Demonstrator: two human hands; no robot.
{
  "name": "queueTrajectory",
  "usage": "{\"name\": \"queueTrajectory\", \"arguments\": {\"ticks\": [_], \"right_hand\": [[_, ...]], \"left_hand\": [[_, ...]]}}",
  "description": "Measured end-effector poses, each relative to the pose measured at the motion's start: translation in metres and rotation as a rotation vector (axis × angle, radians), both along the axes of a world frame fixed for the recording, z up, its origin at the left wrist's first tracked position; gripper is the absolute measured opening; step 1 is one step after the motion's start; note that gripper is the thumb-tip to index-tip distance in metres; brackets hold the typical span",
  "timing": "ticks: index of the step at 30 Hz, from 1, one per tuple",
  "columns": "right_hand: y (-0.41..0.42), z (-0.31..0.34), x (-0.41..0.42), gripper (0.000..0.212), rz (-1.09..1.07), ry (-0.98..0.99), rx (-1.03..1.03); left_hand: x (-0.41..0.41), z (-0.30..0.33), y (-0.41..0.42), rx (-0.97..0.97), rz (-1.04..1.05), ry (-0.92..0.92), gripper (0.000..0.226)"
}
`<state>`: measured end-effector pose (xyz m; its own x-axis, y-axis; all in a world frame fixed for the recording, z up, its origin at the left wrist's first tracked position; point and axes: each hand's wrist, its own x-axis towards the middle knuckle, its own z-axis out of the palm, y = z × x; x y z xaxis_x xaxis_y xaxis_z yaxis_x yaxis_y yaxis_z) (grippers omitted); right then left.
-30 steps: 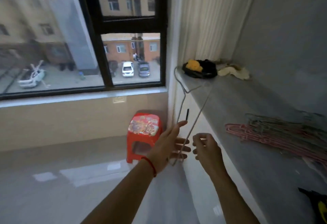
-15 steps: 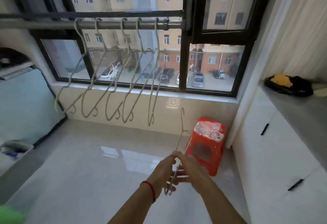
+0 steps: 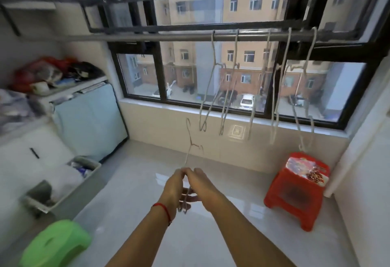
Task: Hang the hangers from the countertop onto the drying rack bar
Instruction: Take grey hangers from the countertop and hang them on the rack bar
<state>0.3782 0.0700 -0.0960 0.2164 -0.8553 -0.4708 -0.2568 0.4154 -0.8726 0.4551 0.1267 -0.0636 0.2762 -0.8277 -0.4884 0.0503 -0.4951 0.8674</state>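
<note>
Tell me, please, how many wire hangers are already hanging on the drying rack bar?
5, spaced along the bar's right half: hooks at and. A sixth hanger is held below, not hung. Motion blur could hide another.

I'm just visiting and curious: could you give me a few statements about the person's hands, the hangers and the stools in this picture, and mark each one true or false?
1. Both the left hand and the right hand hold one pale wire hanger. True.
2. The held hanger's hook is already over the grey drying rack bar. False: the hook is well below the bar, in front of the wall under the window.
3. Five pale wire hangers hang on the bar. True.
4. The red plastic stool stands to the left, beside the green plastic stool. False: the red one is at the right, the green one at the lower left.
5. The left wrist wears a red string bracelet. True.
</note>
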Motion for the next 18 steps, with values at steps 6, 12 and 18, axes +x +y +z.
{"name": "queueTrajectory", "arguments": {"ticks": [6, 12, 18], "right_hand": [[-0.015, 0.069, 0.071, 0.05, 0.048, -0.049, -0.152], [-0.021, 0.152, 0.077, 0.075, 0.083, -0.149, -0.402], [-0.032, 0.205, 0.054, 0.074, 0.035, -0.227, -0.599]], "left_hand": [[0.063, 0.059, -0.017, -0.124, 0.112, -0.038, 0.048], [0.09, 0.13, -0.032, -0.403, 0.016, -0.041, 0.044], [0.087, 0.182, -0.05, -0.595, -0.119, -0.091, 0.046]]}}
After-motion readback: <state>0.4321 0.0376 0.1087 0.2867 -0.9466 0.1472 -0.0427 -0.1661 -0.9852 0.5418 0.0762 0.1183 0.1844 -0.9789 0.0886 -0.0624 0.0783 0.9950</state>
